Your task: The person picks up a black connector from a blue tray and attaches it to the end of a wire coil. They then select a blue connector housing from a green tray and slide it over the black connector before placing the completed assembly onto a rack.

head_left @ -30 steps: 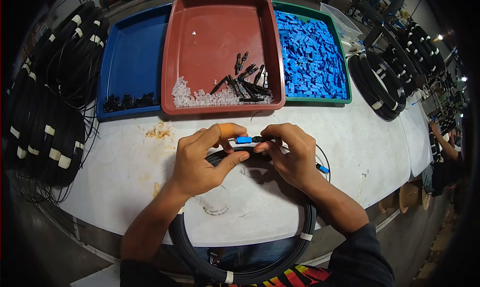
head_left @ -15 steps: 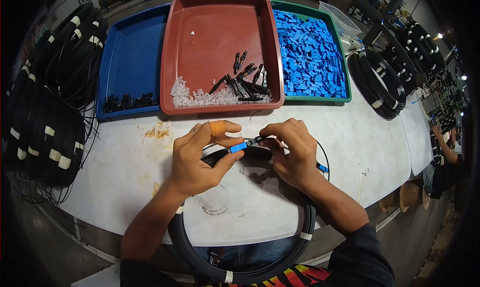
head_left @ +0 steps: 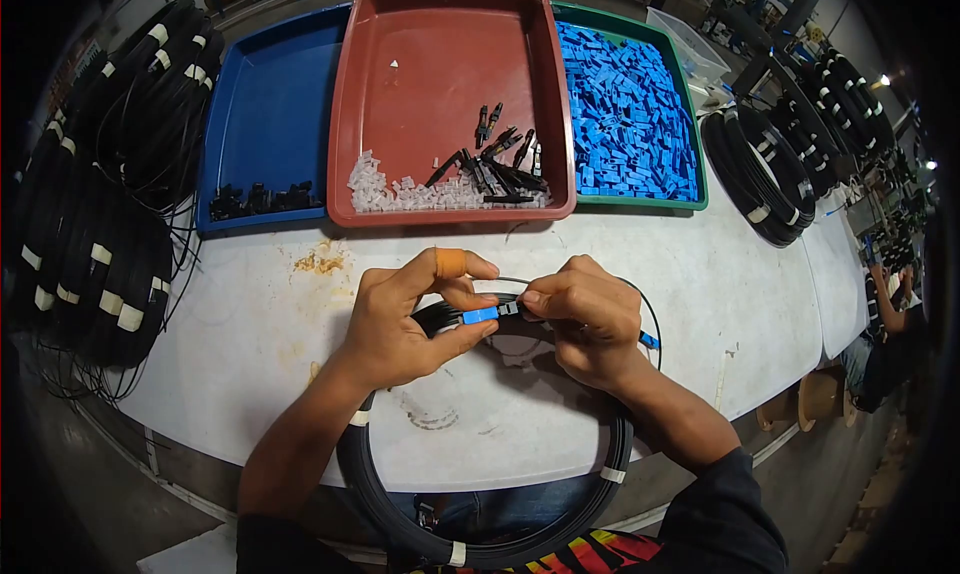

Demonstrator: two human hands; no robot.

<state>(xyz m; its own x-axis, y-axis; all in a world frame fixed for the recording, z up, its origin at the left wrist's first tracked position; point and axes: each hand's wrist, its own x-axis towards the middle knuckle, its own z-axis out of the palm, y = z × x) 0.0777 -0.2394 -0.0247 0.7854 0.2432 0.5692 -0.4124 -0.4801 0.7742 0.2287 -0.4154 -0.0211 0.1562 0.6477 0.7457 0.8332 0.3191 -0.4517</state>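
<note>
My left hand [head_left: 405,319], with an orange wrap on its index finger, pinches a blue connector housing [head_left: 480,316] between thumb and fingertips. From the housing's right end sticks out a black and grey connector body [head_left: 508,309]. My right hand [head_left: 588,319] is closed at that end, its thumb and index finger on the connector body; the fingers hide part of it. Beneath both hands lies a coil of black cable [head_left: 622,444] bound with white tape, reaching over the table's near edge. Another blue connector [head_left: 649,341] sits on a loop of cable right of my right hand.
Across the back stand a blue tray [head_left: 270,94] with small black parts, a red tray [head_left: 450,64] with clear pieces and black connector parts, and a green tray [head_left: 700,189] full of blue housings. Cable coils [head_left: 90,274] flank the table [head_left: 250,374]. Another person [head_left: 885,314] is at right.
The housing and connector body have turned from slanted to nearly level and sit slightly lower. My right hand has curled its fingers in more. The trays shift slightly in view.
</note>
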